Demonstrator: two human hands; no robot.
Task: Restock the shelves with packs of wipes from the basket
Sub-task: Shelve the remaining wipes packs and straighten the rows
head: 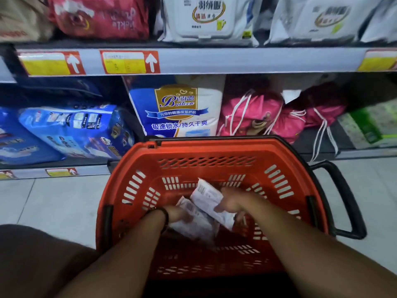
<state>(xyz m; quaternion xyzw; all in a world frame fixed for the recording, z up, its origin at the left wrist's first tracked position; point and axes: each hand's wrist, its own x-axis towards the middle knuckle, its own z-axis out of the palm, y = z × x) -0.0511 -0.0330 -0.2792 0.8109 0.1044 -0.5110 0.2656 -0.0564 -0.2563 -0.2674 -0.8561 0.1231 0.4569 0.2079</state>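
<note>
A red plastic basket stands on the floor in front of the shelves. Both my hands reach down into it. My right hand grips a white pack of wipes, tilted with its barcode side up. My left hand holds a second white pack of wipes lying lower in the basket. More white packs of wipes stand on the upper shelf.
The lower shelf holds blue diaper packs, a tall white-and-blue pack, pink drawstring bags and a green pack. The basket's black handle sticks out to the right. Grey tiled floor lies to the left.
</note>
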